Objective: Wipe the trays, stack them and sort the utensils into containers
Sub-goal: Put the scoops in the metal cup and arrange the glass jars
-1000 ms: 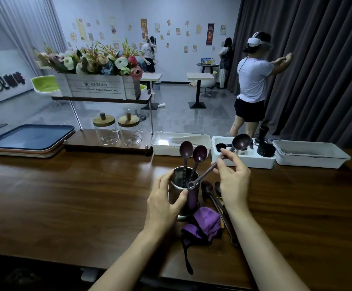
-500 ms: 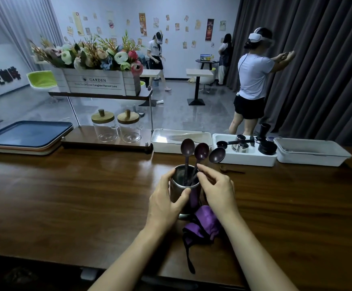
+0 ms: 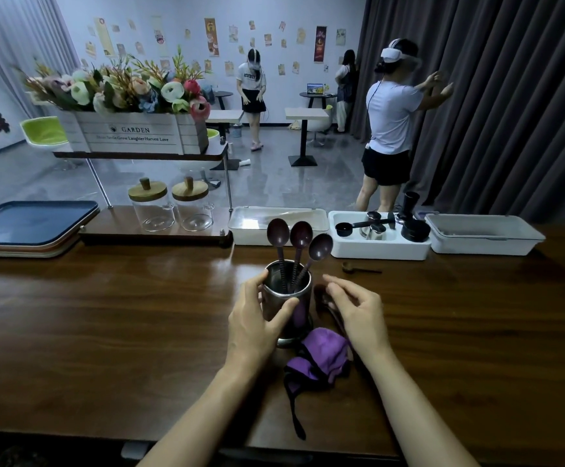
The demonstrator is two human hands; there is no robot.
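A steel cup (image 3: 286, 299) stands on the wooden table (image 3: 105, 315) and holds three dark purple spoons (image 3: 300, 234), bowls up. My left hand (image 3: 252, 320) grips the cup from the left side. Just right of the cup, my right hand (image 3: 358, 308) hovers with loosely curled fingers and holds nothing. Under its fingers lie more dark utensils (image 3: 323, 299), mostly hidden. In front of the cup sits a crumpled purple cloth (image 3: 323, 353). A stack of trays (image 3: 28, 227), blue one on top, rests at the far left.
A small wooden scoop (image 3: 358, 268) lies behind my right hand. Three white bins (image 3: 378, 251) line the table's back edge, next to a shelf with two glass jars (image 3: 169, 210) and a flower box (image 3: 132, 134). People stand in the room beyond.
My right hand dropped the third spoon into the cup, let it go and moved down to the right of the cup. My left hand kept its grip on the cup.
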